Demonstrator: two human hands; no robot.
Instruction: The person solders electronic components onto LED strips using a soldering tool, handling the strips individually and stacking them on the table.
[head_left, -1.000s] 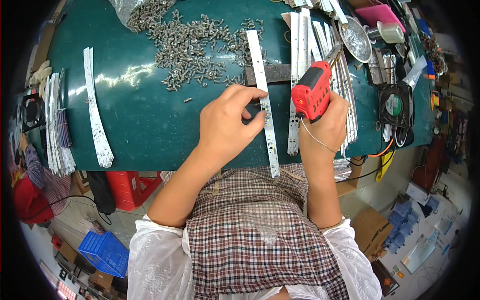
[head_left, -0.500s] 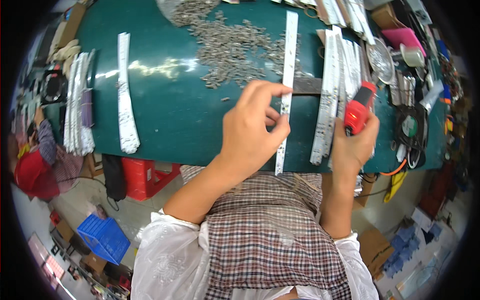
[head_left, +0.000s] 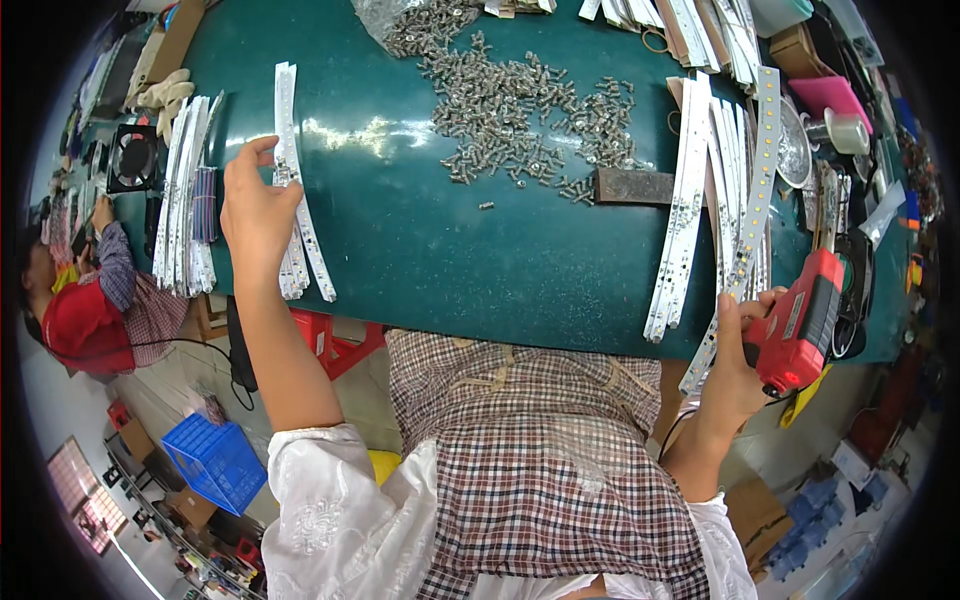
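Observation:
At the left of the green table, my left hand [head_left: 258, 205] has its thumb and forefinger closed around the edges of a white LED strip [head_left: 310, 240]. That strip lies slightly askew on a small stack of similar strips. My right hand [head_left: 735, 385] is wrapped round a red-and-black power screwdriver [head_left: 800, 318], its nose toward me. Under the right thumb, another LED strip [head_left: 757, 200] with yellow dots slants across a stack and past the table's front edge. Part of the tool's grip is hidden by the fingers.
Loose small metal screws [head_left: 515, 110] spread from a plastic bag [head_left: 400, 25]. A dark metal bar [head_left: 635, 186] lies beside a white strip bundle [head_left: 685, 205]. More strips [head_left: 185, 200] and a small black fan [head_left: 132, 158] stand far left, near a seated co-worker [head_left: 90, 315].
My left hand has carried its strip from the middle to the left stack. My right hand moved nearer the front edge, tool turned, and a dotted strip now lies under its thumb.

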